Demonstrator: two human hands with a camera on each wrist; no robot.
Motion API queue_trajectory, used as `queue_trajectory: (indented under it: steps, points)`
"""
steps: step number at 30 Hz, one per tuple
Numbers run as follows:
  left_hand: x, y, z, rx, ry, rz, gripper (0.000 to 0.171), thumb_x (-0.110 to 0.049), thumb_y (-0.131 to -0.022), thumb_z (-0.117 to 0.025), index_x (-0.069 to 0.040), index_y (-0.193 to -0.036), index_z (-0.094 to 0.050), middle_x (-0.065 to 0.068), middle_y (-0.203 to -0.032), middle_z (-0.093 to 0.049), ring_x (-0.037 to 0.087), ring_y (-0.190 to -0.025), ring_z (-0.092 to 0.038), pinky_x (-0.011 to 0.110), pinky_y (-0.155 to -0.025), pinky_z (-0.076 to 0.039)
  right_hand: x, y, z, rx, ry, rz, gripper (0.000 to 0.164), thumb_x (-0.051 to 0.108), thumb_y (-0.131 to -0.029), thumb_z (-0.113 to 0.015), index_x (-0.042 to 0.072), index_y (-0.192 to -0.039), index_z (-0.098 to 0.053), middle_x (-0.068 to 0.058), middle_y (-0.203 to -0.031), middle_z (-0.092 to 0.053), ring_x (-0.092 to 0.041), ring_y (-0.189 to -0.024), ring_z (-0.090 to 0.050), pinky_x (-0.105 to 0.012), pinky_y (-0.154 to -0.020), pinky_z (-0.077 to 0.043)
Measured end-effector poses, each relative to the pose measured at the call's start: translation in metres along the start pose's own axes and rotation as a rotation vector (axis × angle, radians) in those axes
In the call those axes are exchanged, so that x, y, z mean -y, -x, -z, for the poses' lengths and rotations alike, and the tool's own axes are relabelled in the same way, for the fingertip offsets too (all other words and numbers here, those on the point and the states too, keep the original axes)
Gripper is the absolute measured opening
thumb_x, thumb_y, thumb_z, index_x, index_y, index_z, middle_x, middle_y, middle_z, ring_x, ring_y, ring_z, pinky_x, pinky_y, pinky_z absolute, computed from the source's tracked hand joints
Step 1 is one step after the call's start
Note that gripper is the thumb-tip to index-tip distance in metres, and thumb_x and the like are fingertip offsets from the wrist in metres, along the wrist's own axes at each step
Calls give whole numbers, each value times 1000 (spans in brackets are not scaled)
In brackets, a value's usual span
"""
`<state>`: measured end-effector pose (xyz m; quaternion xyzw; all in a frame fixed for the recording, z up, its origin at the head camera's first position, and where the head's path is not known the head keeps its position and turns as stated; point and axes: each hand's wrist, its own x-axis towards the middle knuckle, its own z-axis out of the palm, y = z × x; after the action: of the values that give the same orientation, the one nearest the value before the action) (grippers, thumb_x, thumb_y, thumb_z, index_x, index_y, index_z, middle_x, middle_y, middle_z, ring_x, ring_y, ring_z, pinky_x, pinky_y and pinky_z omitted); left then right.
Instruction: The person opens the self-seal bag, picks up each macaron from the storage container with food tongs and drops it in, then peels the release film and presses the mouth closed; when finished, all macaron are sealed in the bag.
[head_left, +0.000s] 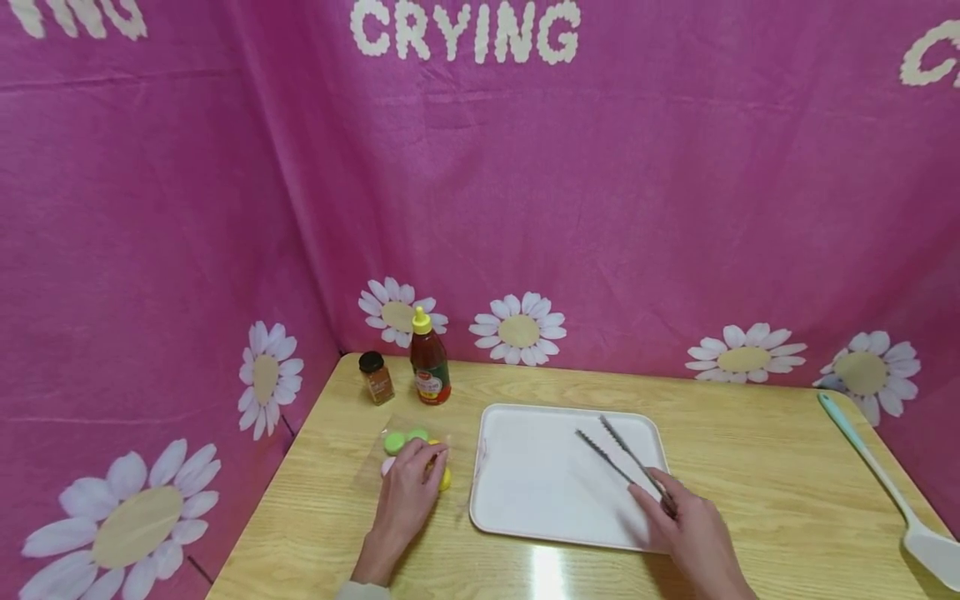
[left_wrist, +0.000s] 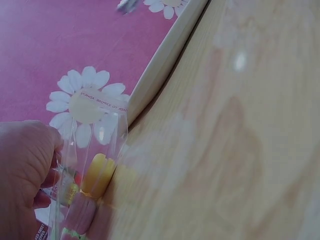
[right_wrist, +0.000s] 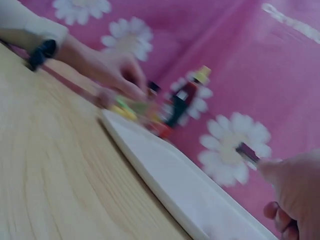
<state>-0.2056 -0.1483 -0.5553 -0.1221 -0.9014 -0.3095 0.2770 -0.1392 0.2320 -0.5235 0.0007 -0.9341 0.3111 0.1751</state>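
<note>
One full "CRYING" print (head_left: 482,33) stands above: left hand (head_left: 408,485) pinches a clear bag (left_wrist: 87,145), right hand (head_left: 693,525) grips tongs (head_left: 630,455).

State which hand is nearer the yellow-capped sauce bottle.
Left. The left hand is in front of the sauce bottle, on the person's side; the right hand is farther away, off to the right, gripping tongs.

A clear plastic bag (left_wrist: 97,135) lies before a tall red bottle (head_left: 430,367) and left of a white rectangular tray (head_left: 532,475).
</note>
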Motion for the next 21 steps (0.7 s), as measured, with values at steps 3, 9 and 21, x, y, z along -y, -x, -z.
queue_trajectory:
  steps: [3, 9, 21]
  points:
    - [1, 0, 0, -6, -7, -10, 9, -12, -93, -80, -10, -102, -81, -4, -92, -64, 5, -77, -55, 24, -66, -53, -27, 3, 17, 6, 53, -130, 47, 38, -103, -67, -3, -126, -66, 4, -65, -43, -12, -55, -37, -30, -55, -32]
    - [2, 3, 2, -3, -14, -10, 9, -13, -94, -80, -11, -103, -81, -5, -92, -64, 6, -79, -56, 25, -67, -53, -74, 5, 40, 156, 125, -405, 79, 61, -107, -41, -13, -136, -49, -23, -86, -67, -40, -75, -66, -49, -62, -50]
    - [-2, 1, 0, 14, 2, -2, 9, -13, -95, -78, -10, -103, -81, -4, -94, -65, 7, -80, -57, 26, -68, -54, -105, 5, 23, -41, 234, -418, 59, 43, -106, -57, -16, -113, -57, -37, -100, -51, -56, -88, -57, -64, -68, -47]
